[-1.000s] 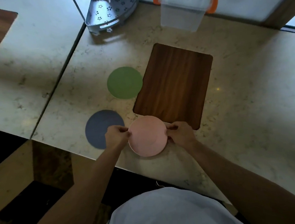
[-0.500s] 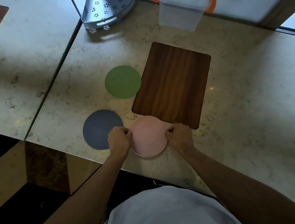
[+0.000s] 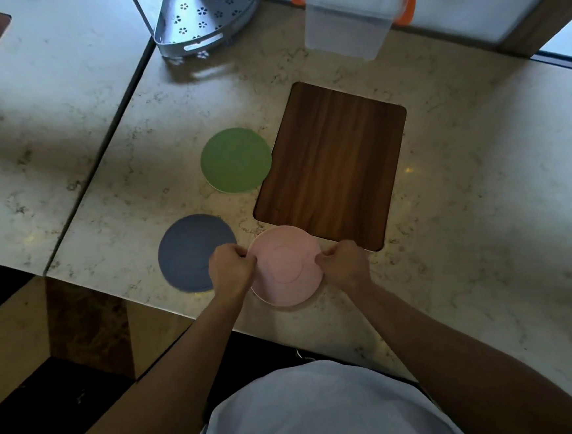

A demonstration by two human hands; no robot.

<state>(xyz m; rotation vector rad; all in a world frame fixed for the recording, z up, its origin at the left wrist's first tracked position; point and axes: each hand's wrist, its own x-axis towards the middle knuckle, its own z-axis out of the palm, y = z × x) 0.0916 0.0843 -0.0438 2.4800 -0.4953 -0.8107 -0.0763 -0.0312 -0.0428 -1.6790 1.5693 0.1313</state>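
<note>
left hand and right hand are pinching pink plate by its rim. A ring is now showing on its face, so it's probably being flipped over the table.

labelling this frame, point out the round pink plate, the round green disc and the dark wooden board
round pink plate [image 3: 286, 267], head view, middle of its face
round green disc [image 3: 235, 159], head view, its centre
dark wooden board [image 3: 333, 165], head view, bare centre

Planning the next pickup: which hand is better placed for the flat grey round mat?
Likely left: the left hand, pinching the pink round plate, overlaps the flat grey round mat; the right hand holds the plate's other side.
</note>
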